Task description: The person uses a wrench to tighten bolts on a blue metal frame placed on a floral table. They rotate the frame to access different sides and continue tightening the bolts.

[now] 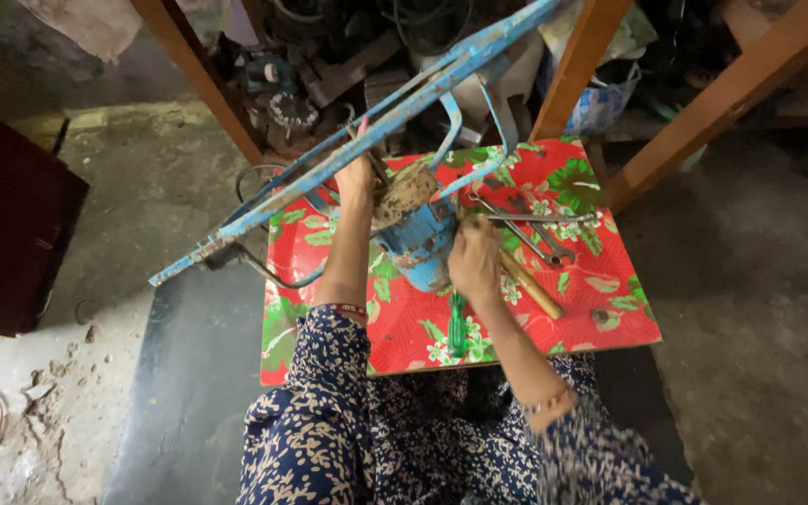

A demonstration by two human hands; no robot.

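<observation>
the red flowered board (pixel 610 309) lies on the concrete floor (pixel 142 187) and carries everything. across it leans the blue metal frame (pixel 367 140), its long bars running from lower left to upper right, with the worn blue motor body (pixel 418 248) sitting under it near the board's middle. the left hand (pixel 357 176) is closed around a bar of the frame just above the motor, steadying it. the right hand (pixel 474 262) is bunched against the motor's right side, fingers pressed together; whether it pinches a small part or tool cannot be told. spanners (pixel 540 234), a wooden handle (pixel 530 285) and a green screwdriver (pixel 457 327) lie close by on the board. the step looks like work on a fastening at the motor; the next move seems to call for a firm hold on the frame.
</observation>
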